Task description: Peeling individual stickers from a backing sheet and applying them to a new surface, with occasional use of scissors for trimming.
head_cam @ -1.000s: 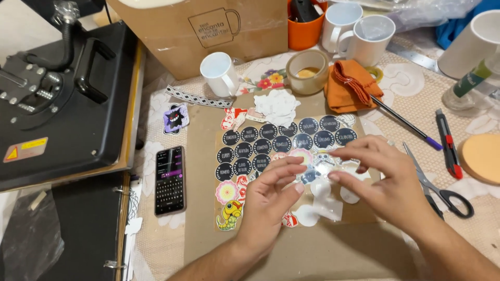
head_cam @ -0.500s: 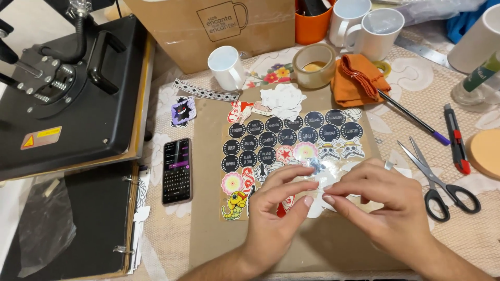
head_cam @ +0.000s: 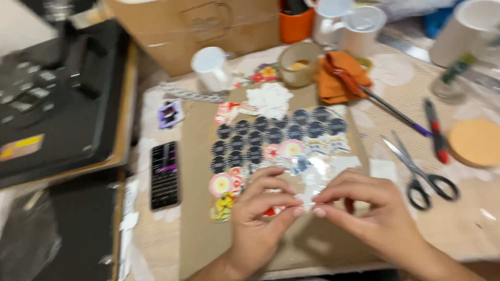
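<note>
My left hand (head_cam: 259, 217) and my right hand (head_cam: 371, 209) meet over a brown cardboard sheet (head_cam: 198, 229), pinching a small pale sticker piece (head_cam: 308, 200) between their fingertips. Just beyond the hands lie rows of round dark stickers (head_cam: 271, 136) and several colourful stickers (head_cam: 224, 187) on the same sheet. The picture is blurred, so the sticker's design cannot be made out.
A black phone (head_cam: 164, 174) lies left of the cardboard, with a black heat press (head_cam: 57, 99) further left. Scissors (head_cam: 423, 174), pens (head_cam: 435, 130) and a round cork coaster (head_cam: 476, 141) lie to the right. White mugs (head_cam: 211, 67), an orange cloth (head_cam: 341, 75) and a cardboard box (head_cam: 192, 26) stand behind.
Both hands have drawn nearer to me and closer together, fingertips pinching the small sticker piece. The view has shifted and blurred.
</note>
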